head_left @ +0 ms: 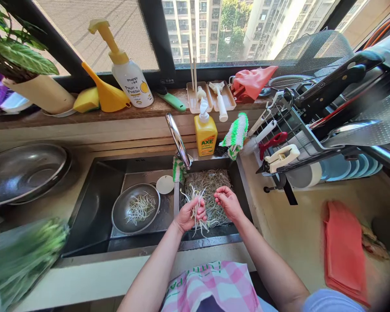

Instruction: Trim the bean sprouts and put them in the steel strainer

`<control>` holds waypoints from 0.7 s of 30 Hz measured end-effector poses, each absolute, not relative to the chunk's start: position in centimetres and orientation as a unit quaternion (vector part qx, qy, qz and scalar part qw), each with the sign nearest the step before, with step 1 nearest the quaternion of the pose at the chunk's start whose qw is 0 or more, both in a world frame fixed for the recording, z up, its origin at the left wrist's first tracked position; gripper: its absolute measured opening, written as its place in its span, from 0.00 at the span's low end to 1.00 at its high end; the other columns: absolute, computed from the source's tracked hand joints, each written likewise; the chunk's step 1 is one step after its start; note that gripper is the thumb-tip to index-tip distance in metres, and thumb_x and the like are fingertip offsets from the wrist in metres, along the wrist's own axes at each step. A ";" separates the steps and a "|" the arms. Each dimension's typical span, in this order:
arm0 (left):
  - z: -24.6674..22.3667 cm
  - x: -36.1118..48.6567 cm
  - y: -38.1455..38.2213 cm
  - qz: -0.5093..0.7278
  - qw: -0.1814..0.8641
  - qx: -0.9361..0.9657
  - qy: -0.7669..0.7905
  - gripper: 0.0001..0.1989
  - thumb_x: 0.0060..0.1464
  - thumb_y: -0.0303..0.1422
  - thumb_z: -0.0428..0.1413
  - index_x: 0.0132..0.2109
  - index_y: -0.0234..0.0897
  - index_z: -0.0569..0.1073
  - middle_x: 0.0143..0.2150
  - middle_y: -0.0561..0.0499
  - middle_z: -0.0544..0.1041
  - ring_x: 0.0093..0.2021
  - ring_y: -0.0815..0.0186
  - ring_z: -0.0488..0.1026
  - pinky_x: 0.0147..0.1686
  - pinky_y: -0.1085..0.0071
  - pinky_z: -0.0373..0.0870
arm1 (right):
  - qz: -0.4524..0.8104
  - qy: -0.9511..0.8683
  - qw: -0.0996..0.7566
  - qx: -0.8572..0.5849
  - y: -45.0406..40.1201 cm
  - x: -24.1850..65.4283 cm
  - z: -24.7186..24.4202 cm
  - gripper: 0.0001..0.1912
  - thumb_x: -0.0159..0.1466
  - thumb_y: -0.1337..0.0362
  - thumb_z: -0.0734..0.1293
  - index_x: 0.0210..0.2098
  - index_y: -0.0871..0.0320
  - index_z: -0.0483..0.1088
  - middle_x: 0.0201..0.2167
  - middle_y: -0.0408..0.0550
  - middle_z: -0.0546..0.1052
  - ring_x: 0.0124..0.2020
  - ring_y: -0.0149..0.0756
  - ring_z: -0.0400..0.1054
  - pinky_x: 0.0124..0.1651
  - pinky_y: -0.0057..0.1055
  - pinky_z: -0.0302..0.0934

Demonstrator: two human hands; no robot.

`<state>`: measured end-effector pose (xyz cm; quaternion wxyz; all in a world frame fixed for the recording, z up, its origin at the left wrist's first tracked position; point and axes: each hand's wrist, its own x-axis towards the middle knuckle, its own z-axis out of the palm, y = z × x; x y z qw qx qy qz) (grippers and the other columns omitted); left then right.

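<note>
I list: left hand (185,216), curled around bean sprouts (197,203); right hand (229,203), just beside, fingertips pinched, contents indiscernible to me; beneath both, tangled strands (216,180); leftward, sprout-filled pan (119,212); beyond, yellow bottle (206,133).

I watch the person's left hand (190,214) grip a bunch of bean sprouts (196,204) over the right basin (242,187), the right hand (229,205) pinched closed beside it. More sprouts (141,208) lie in a metal bowl (119,212).
</note>
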<state>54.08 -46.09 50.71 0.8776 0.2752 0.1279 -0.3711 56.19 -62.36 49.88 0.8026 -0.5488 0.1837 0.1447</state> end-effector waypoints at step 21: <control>49.6 53.2 -44.9 -0.420 0.859 0.255 0.143 0.25 0.51 0.49 0.42 0.16 0.36 0.58 0.08 0.61 0.46 0.06 0.80 0.40 0.10 0.77 0.48 | 0.205 0.026 0.762 -0.614 -61.9 55.8 49.8 0.12 0.48 0.59 0.69 0.31 0.57 0.70 0.27 0.42 0.71 0.28 0.29 0.64 0.32 0.26 0.59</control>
